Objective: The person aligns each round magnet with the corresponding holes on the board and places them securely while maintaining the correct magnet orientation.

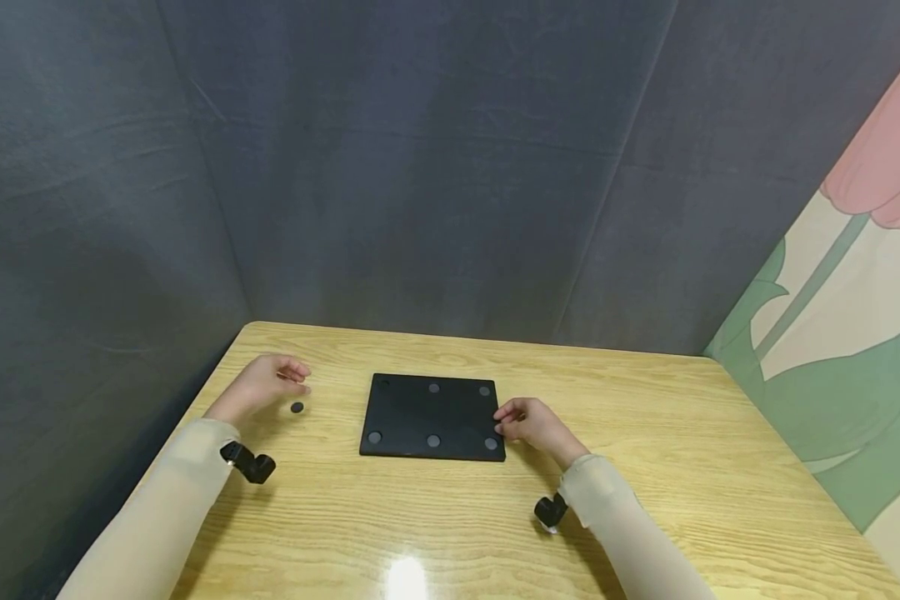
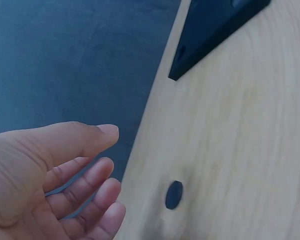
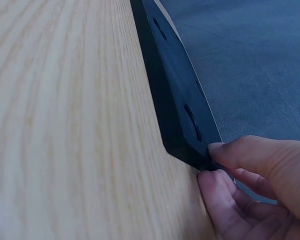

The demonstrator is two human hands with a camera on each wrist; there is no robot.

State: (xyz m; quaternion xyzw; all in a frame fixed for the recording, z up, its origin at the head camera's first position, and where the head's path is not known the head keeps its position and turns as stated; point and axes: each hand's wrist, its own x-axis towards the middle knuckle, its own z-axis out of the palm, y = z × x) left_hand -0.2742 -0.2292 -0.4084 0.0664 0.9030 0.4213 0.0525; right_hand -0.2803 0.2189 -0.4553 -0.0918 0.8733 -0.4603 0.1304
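A flat black rectangular board (image 1: 432,417) lies on the table, with several round dark grey pads along its long edges. A smaller dark mark shows at its far left corner. My right hand (image 1: 534,428) pinches the board's right edge; in the right wrist view the thumb (image 3: 240,152) lies on the top face and curled fingers meet the side. A small black disc (image 1: 297,407) rests on the table left of the board. My left hand (image 1: 268,383) hovers near that disc, holding nothing, its fingers loosely bent and apart from the thumb (image 2: 85,139).
The wooden table (image 1: 435,525) has a rounded far left corner. Dark grey cloth (image 1: 420,167) hangs behind it and along its left side. A wall with a painted flower (image 1: 855,358) stands on the right. Each wrist carries a small black camera (image 1: 249,462).
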